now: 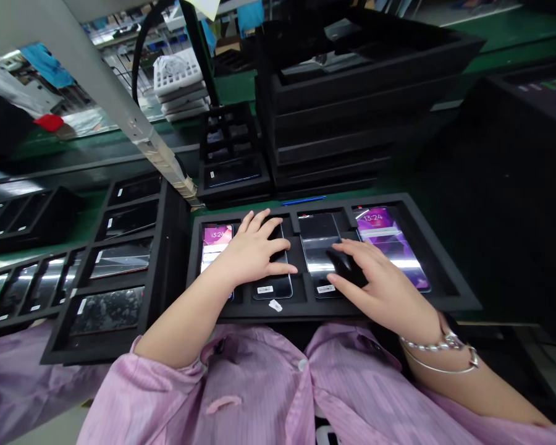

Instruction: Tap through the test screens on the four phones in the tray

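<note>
A black foam tray (347, 309) in front of me holds a row of smartphones in its slots. My left hand (254, 250) lies with fingers spread over a dark-screened smartphone (273, 281) that has a small white label at its near end. Over another dark smartphone (317, 247) in the middle is my right hand (375, 272), thumb and fingers apart near its screen. At the tray's left a lit smartphone (217, 238) reads 13:24, partly hidden by my left hand. A second lit smartphone (391, 238), with a purple screen, lies at the right. Whether my fingertips press the screens I cannot tell.
On the left stands a stack of foam trays (155, 290) with dark phones. Tall stacked black trays (324, 123) rise behind, beside a smaller phone tray (234, 173). A blue pen (303, 201) lies behind my tray. A metal post (120, 93) slants across the left.
</note>
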`<state>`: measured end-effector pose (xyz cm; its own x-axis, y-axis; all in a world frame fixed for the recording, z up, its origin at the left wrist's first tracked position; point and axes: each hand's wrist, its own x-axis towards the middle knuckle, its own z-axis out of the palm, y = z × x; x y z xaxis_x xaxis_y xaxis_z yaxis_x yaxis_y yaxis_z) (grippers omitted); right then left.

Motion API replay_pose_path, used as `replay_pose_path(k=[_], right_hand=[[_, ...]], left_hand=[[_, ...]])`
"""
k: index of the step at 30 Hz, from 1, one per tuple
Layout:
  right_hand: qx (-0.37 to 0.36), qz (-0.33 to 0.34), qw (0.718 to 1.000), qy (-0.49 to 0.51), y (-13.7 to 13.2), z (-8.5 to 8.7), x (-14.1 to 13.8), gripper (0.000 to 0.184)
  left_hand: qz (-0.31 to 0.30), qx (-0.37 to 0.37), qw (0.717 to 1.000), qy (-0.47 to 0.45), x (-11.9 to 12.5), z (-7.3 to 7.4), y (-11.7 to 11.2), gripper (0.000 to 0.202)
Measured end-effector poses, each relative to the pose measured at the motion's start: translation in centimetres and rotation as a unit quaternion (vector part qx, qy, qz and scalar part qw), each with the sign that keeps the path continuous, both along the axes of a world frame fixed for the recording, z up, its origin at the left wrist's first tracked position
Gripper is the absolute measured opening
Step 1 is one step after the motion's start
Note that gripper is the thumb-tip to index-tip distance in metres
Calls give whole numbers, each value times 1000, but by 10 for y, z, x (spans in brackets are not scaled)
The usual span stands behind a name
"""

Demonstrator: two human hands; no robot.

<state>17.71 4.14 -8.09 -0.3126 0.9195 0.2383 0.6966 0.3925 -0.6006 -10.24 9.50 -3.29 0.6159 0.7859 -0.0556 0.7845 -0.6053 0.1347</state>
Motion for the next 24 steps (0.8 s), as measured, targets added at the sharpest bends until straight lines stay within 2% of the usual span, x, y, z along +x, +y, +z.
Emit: replay_pose_path(k=[4, 7, 9, 12, 14, 17, 20, 24], right_hand=[[-16, 14, 1000, 12, 1, -1, 1, 53], [-13, 15, 1000, 5, 0, -2, 3, 58], [7, 6, 1000, 4, -3, 1, 8, 58], [63, 4, 998, -10, -13, 11, 20, 52], [78, 12, 997, -22, -20, 17, 29, 48], [64, 19, 997, -48, -27, 19, 37, 47], [64, 27, 995, -72, -28, 14, 36, 50], [68, 46, 993, -80, -26, 6, 31, 51]], left_hand=[[-8, 17, 1000, 4, 2, -4, 0, 55], [8, 40, 999, -6, 2, 1, -8, 60], [38, 73, 997, -15, -2, 10, -23, 65], [90, 105, 990, -16, -12, 25, -60, 66], [120, 89, 989, -9, -19, 31, -85, 65], [168, 46, 985, 2, -26, 31, -112, 67], [188, 13, 982, 7, -27, 26, -121, 66], [185, 4, 983, 4, -25, 22, -123, 65]])
